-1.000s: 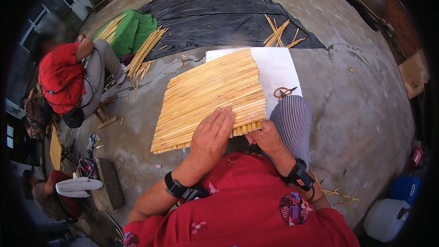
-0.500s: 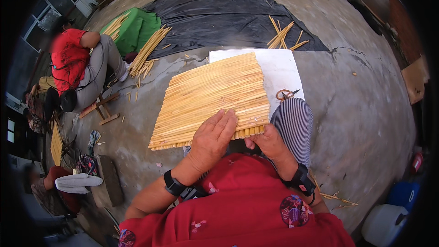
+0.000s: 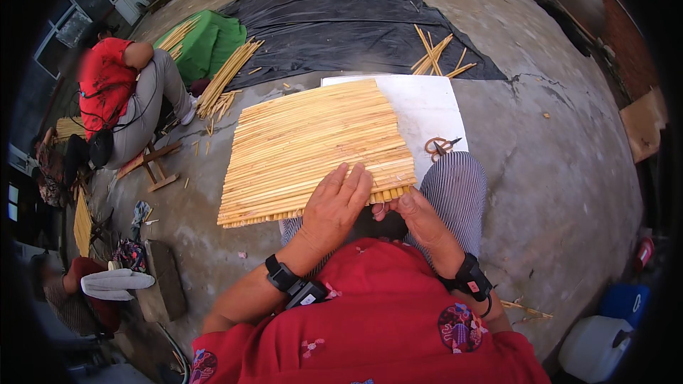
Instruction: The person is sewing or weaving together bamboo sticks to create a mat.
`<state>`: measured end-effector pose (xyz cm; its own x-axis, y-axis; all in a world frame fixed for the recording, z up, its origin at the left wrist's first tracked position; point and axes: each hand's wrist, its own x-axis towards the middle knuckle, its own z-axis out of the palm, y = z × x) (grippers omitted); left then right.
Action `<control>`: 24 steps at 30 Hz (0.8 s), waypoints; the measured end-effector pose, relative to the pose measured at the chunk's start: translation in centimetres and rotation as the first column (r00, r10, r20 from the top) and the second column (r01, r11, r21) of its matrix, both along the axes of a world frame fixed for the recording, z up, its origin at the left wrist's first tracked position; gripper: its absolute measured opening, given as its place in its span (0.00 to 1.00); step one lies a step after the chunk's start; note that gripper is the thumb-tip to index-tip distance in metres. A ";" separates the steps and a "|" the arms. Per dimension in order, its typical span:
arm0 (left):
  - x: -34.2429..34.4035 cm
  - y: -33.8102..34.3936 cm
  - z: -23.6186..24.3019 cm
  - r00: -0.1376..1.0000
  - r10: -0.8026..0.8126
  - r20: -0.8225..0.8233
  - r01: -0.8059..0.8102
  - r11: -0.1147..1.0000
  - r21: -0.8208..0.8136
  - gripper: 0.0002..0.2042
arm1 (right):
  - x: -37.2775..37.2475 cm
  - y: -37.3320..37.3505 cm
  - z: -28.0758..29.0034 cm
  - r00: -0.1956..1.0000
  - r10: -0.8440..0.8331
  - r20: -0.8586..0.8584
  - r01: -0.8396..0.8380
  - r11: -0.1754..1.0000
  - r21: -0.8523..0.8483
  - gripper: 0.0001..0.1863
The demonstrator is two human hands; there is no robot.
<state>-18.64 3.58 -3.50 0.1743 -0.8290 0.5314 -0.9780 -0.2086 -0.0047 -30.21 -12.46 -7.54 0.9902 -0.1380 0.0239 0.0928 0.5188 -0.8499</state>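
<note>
A mat of pale yellow reed stalks (image 3: 306,139), laid side by side in rows, slopes across my lap. My left hand (image 3: 331,206) lies on its near part with the fingers stretched over the stalks; its thumb is hidden. Under the mat's near right corner my right hand (image 3: 420,220) is closed, thumb and fingers pinched near the cut stalk ends. What sits in that pinch is too small to make out. Scissors with brown handles (image 3: 441,147) rest on a white board (image 3: 430,110), just beyond my striped right knee (image 3: 455,188).
A black sheet (image 3: 341,21) covers the ground ahead, with loose stalks (image 3: 434,55) at its right edge. More stalks (image 3: 231,75) lie beside a green cloth (image 3: 217,43). Two people (image 3: 117,92) sit at the left. White and blue containers (image 3: 594,347) stand lower right.
The mat has shifted left and turned slightly. My left hand stays on top of it. My right hand has moved a little left under the corner, and its fingers now show more.
</note>
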 end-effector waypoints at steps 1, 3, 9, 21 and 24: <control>0.1 -0.1 -0.2 1.000 0.020 0.015 -0.020 1.000 0.000 0.23 | 0.2 0.1 -0.1 1.000 -0.006 -0.003 0.006 1.000 -0.001 0.30; -0.1 -0.2 -0.5 0.999 0.033 0.019 -0.033 0.999 0.000 0.23 | 0.7 1.1 0.8 0.983 -0.160 -0.092 0.153 0.985 -0.075 0.28; 0.3 -0.3 -0.1 1.000 0.016 0.020 -0.016 1.000 -0.007 0.21 | 1.7 2.3 0.2 0.924 -0.358 -0.132 0.332 0.925 -0.185 0.22; 1.1 -0.8 -0.8 0.996 0.051 0.072 -0.049 0.998 -0.038 0.21 | 2.4 1.9 0.8 0.920 -0.341 -0.193 0.311 0.935 -0.170 0.23; 1.1 -0.8 -0.6 0.998 0.053 0.046 -0.052 0.998 -0.038 0.21 | 2.4 1.9 1.4 0.919 -0.331 -0.217 0.299 0.940 -0.165 0.23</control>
